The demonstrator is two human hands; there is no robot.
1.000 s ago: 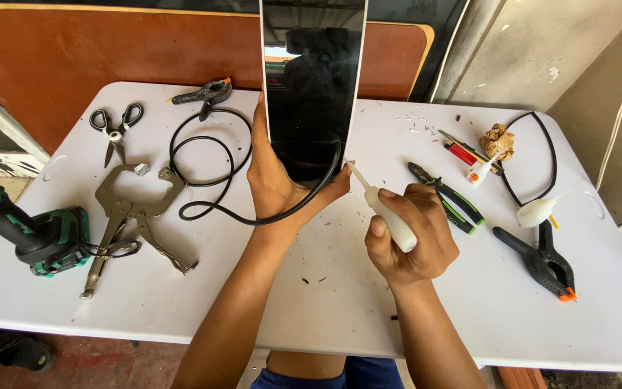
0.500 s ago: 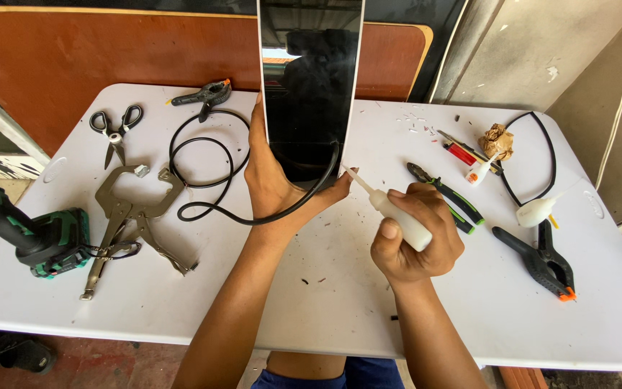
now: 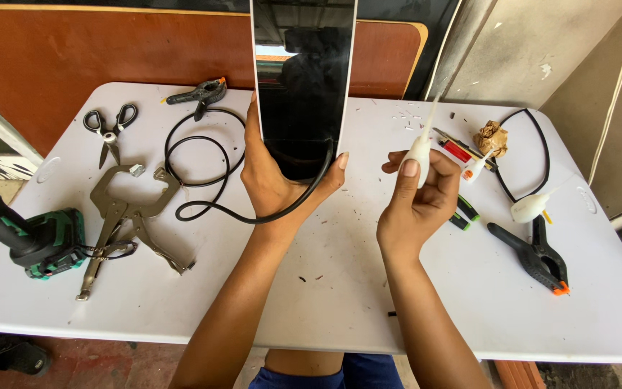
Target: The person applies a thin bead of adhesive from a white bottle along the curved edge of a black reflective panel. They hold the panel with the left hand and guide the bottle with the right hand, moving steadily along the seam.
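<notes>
- The left hand (image 3: pixel 276 180) was clamped around the lower end of a tall black glossy panel (image 3: pixel 304 79), held upright on the white table (image 3: pixel 340 288).
- A black cable (image 3: pixel 203 173) ran along the panel's lower edge, pinned under the left thumb.
- The right hand (image 3: pixel 415 205) was closed on a white glue bottle (image 3: pixel 420 148), nozzle up, just beside the panel.
- Risk: the panel could tip if the one-handed grip loosened.
- Risk: squeezing the bottle could drip glue onto fingers or table.
</notes>
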